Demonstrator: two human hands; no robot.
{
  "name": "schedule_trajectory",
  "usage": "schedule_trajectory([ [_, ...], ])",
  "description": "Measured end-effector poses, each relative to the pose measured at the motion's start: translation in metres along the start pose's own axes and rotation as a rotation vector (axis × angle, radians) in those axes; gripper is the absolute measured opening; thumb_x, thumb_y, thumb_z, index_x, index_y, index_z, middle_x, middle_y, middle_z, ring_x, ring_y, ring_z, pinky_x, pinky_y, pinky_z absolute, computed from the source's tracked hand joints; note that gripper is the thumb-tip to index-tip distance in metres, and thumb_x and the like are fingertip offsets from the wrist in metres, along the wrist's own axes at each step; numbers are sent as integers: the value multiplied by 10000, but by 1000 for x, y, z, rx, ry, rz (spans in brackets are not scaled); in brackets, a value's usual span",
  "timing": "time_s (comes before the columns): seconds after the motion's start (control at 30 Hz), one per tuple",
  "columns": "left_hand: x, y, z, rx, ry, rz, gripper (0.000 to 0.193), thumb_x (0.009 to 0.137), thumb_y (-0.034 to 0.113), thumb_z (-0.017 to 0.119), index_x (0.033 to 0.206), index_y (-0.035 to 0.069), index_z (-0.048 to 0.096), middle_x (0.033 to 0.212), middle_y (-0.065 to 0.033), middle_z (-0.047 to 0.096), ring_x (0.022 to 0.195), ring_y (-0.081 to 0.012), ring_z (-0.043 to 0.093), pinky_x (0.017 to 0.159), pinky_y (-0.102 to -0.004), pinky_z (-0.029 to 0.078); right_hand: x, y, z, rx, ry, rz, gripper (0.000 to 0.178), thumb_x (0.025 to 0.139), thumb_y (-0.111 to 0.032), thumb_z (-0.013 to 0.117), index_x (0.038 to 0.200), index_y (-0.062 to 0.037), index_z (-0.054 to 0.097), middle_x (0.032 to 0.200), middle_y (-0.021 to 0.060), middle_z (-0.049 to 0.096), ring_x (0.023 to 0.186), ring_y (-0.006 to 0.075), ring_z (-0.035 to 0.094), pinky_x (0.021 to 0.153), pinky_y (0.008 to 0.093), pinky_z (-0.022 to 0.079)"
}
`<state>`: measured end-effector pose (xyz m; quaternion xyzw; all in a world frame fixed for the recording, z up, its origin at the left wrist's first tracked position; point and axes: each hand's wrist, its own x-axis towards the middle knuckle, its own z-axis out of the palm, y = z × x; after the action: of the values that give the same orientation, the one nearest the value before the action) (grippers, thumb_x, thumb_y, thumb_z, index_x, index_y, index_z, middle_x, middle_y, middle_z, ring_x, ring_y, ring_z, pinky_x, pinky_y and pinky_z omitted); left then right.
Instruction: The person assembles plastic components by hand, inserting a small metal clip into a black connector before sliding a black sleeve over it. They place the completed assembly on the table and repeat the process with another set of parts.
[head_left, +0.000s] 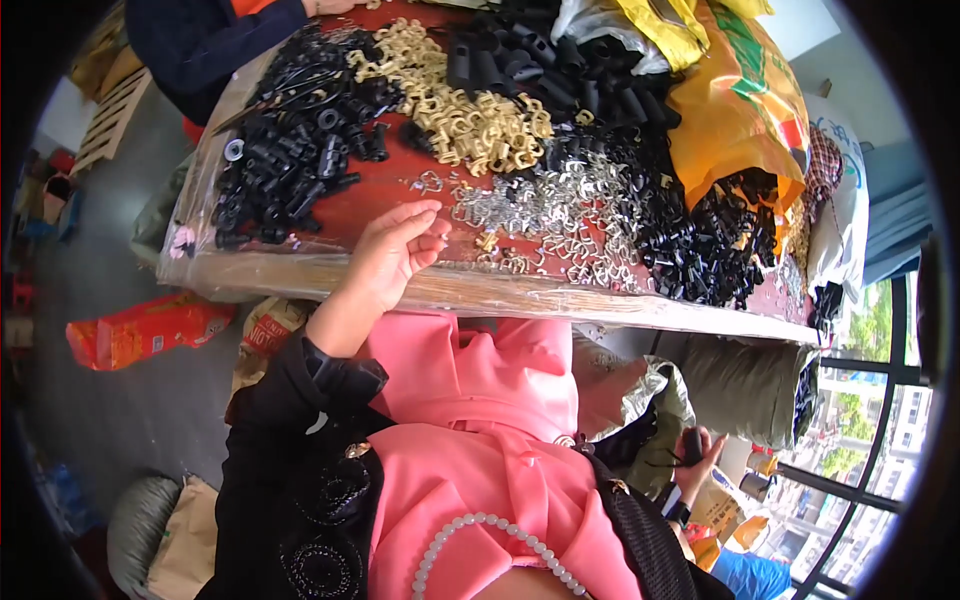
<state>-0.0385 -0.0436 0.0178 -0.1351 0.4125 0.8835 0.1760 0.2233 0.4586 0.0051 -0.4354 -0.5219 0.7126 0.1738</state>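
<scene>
My left hand [398, 252] is over the near edge of the red tabletop [385, 185], thumb and fingertips drawn together. Whatever it may pinch is too small or hidden. Just beyond its fingertips lie a few loose silver clips [430, 182], beside a heap of small silver metal clips [560, 205]. My right hand [706, 462] is low at my right side, away from the table, with its fingers round a black tube-shaped plastic part [692, 446]. Thin dark prongs show next to that part. Gold-coloured U-shaped clips [490, 130] are heaped farther back.
Black plastic fittings [285, 165] are piled at the left, black tubes [520, 60] at the back. An orange sack [735, 110] spills black pieces [700, 250] at the right. Woven sacks [745, 385] stand below the table. Another person's dark sleeve [215, 50] reaches in at the far left.
</scene>
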Motion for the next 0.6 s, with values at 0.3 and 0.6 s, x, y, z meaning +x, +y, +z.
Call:
schedule_trajectory([
  [0.3, 1, -11, 2, 31, 33, -46, 223, 793, 125, 519, 995, 30, 519, 797, -58, 584, 627, -87, 549, 539, -182, 451, 19, -15, 111, 428, -345, -241, 604, 724, -570, 461, 899, 5, 526, 910, 94, 551, 821, 207, 525, 629, 289, 455],
  [0.6, -11, -20, 12, 46, 49, -22, 195, 793, 113, 514, 972, 38, 535, 785, -44, 584, 624, -84, 547, 540, -182, 446, -25, -18, 173, 150, -667, -328, 672, 720, -638, 379, 908, -1, 477, 821, 77, 537, 770, 182, 521, 675, 288, 432],
])
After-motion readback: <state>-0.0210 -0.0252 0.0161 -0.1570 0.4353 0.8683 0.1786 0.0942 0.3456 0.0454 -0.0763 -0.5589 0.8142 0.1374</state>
